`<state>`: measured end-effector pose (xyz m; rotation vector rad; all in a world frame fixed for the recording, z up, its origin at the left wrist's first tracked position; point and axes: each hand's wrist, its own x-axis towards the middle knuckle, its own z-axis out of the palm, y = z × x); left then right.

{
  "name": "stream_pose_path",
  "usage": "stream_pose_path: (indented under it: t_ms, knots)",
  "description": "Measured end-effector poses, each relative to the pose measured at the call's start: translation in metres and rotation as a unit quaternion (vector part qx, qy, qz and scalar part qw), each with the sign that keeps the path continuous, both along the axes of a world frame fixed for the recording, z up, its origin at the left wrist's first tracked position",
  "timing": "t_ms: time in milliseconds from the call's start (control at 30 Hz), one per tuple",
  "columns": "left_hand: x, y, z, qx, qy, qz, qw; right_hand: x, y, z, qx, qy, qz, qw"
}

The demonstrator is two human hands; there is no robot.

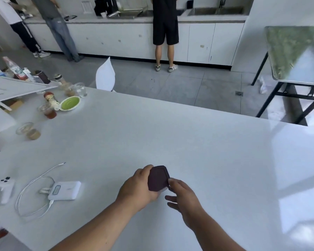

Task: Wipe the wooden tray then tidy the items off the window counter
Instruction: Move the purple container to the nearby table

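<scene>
A small dark purple box (158,179) with a pale underside sits in my left hand (138,187), just above the white table (207,151). My left fingers wrap its left side and bottom. My right hand (183,198) is beside it on the right, thumb tip touching the box's right edge, the other fingers spread and loose. No wooden tray shows in this view.
On the left lie a white power bank (64,190) with a looped cable (31,196), a white phone-like device (5,187), several cups (48,110), a green plate (70,103) and bottles (52,99). Three people stand at the far counter (134,19). A glass-topped table (295,55) stands at right.
</scene>
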<state>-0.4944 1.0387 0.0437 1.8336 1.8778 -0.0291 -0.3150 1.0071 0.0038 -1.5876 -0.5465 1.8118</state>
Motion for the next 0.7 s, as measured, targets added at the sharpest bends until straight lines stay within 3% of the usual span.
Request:
stream_pose_path:
  t_ms: [100,200,333,433,567,700]
  knots:
    - [-0.001,0.006,-0.017,-0.065,0.013,-0.011,0.998,0.0,-0.001,-0.011,-0.027,-0.012,0.033,0.999]
    - [-0.001,0.005,-0.003,-0.051,0.028,-0.031,0.998,0.006,-0.013,0.001,-0.017,-0.061,0.025,0.998]
    - [0.001,0.003,0.051,-0.001,0.013,-0.087,0.996,0.03,-0.042,0.053,0.06,-0.215,-0.01,0.975]
    - [0.017,-0.004,0.087,0.016,-0.033,-0.159,0.987,0.056,-0.083,0.101,0.096,-0.339,-0.03,0.935]
    - [0.071,-0.052,0.106,0.026,-0.113,-0.262,0.958,0.086,-0.193,0.141,0.09,-0.475,-0.095,0.87]
    - [0.135,-0.156,0.1,0.021,-0.157,-0.402,0.902,0.092,-0.353,0.141,-0.004,-0.52,-0.201,0.831]
